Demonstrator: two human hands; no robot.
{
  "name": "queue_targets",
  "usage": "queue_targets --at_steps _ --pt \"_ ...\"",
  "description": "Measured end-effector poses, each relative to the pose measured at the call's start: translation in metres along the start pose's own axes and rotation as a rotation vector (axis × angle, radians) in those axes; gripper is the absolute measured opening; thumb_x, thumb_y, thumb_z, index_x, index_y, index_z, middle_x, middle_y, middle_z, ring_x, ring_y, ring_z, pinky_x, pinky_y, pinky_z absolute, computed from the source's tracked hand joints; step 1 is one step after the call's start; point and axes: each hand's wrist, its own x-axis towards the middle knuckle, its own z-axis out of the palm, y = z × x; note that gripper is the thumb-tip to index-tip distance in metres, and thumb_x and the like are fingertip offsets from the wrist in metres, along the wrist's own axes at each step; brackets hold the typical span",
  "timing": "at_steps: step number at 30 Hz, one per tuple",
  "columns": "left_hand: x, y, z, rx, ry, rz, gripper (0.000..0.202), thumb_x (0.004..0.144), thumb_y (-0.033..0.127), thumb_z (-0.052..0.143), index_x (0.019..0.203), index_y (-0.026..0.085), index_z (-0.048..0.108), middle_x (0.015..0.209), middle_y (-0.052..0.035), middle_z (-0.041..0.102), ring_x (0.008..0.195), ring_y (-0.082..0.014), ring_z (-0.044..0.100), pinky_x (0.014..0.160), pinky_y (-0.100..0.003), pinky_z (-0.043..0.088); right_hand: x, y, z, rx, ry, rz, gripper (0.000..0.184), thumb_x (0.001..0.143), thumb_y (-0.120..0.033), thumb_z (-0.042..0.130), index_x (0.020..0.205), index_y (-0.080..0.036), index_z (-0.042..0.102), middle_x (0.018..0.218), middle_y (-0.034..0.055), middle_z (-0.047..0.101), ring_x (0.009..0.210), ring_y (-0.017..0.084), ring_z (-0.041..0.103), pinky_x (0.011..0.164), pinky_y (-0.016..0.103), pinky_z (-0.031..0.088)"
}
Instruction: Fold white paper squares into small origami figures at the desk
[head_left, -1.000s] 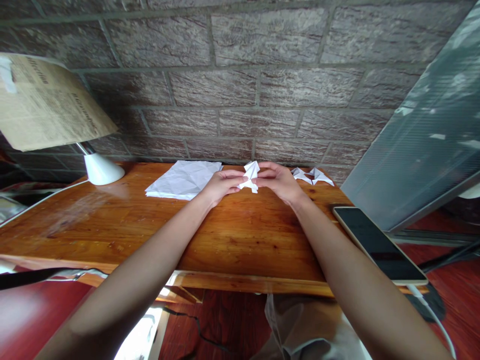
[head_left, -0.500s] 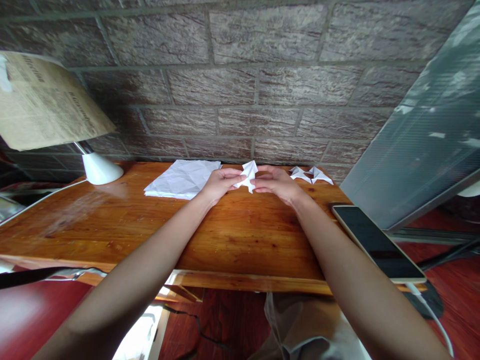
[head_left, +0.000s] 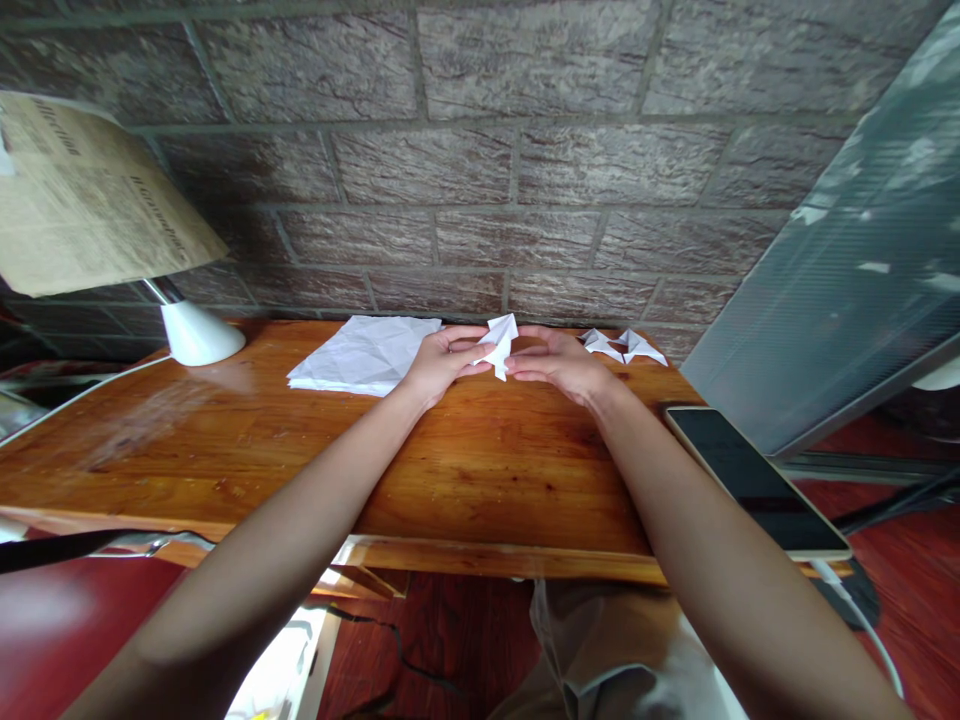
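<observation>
A small folded white paper figure, origami with pointed corners, is held up over the back of the wooden desk. My left hand pinches its left side, thumb across the front. At its right edge my right hand has thumb and fingers closed on the paper. Left of my hands lies a stack of creased white paper sheets. Two folded paper pieces sit to the right, close together near the wall.
A lamp with a newsprint shade stands at the back left. On the right edge of the desk lies a phone with a white cable plugged in. A brick wall rises directly behind.
The folded figure has tilted slightly between my hands, and my fingers have shifted a little on it. The whole view has moved slightly; the other things lie as before.
</observation>
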Motion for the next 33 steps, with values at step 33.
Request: queue_targets --at_steps 33 --pt "-0.003 -0.011 0.008 0.158 -0.035 0.086 0.060 0.055 0.039 0.092 0.108 0.014 0.077 0.102 -0.0083 0.078 0.093 -0.0246 0.072 0.088 -0.042 0.059 0.006 0.011 0.004 0.020 0.037 0.004 0.035 0.057 -0.008 0.087 0.087 -0.016 0.072 0.077 0.0025 0.077 0.072 0.013 0.072 0.070 0.022 0.061"
